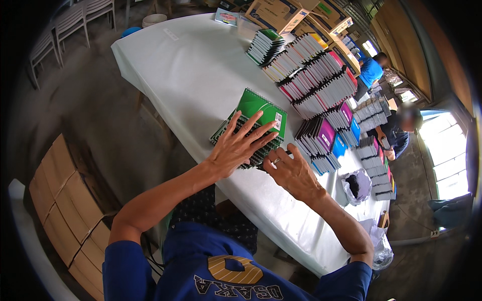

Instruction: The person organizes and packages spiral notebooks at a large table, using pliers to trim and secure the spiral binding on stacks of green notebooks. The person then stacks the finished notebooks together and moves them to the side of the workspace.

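Observation:
A stack of green spiral notebooks [263,113] lies on the white-covered table in front of me. The top cover is green with a small white label, and black coil bindings show along the near side. My left hand [238,145] rests flat on top of the stack with its fingers spread. At the stack's near right corner, my right hand [293,173] is closed, its fingers curled and a ring on one of them. Whatever is between those fingertips, if anything, is hidden.
Tall rows of spiral notebooks [319,80] stand at the right, with purple and blue ones [321,135] nearer. Cardboard boxes [276,15] sit at the back. A plastic bag [357,185] lies on the table [186,65]. Stacked cartons [70,200] stand lower left. Two people work beyond the table.

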Demonstrator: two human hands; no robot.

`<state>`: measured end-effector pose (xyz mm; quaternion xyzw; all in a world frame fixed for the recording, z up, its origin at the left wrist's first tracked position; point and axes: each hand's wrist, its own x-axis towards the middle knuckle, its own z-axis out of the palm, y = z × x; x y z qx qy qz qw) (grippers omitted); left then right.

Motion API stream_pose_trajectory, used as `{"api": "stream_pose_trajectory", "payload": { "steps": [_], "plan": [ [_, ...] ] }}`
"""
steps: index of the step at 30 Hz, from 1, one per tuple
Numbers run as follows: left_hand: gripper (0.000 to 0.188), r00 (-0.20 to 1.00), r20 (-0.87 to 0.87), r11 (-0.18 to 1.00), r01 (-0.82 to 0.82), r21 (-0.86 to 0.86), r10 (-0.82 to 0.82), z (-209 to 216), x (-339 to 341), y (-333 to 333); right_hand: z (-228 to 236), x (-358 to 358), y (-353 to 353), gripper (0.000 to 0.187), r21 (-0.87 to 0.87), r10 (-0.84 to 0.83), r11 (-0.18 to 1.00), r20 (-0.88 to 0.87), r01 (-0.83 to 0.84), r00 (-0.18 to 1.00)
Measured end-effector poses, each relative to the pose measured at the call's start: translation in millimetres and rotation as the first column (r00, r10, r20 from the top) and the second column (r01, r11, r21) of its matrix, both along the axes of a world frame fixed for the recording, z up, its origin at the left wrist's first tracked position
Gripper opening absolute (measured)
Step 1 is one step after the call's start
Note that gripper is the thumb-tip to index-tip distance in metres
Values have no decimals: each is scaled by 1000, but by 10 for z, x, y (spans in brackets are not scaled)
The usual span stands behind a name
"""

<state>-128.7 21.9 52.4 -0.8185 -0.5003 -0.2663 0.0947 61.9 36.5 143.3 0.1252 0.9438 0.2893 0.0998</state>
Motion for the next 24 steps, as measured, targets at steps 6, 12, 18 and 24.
{"api": "stream_pose_trajectory", "payload": {
  "steps": [6,12,18,24],
  "plan": [
    [111,1000,3,997,-22,76,22,-74,0,19,-94,66,89,25,80,156,983,95,-164,983],
    [111,998,-27,994,-54,91,56,-123,5,35,-262,-62,-190,15,162,-169,977,181,140,969],
    [112,996,-33,988,-73,138,78,-126,-11,27,-204,-248,-248,13,95,-333,943,199,320,922],
    [115,995,-58,990,-72,121,80,-200,3,-2,-144,-50,8,23,-19,113,994,140,-112,984]
  ]
}}
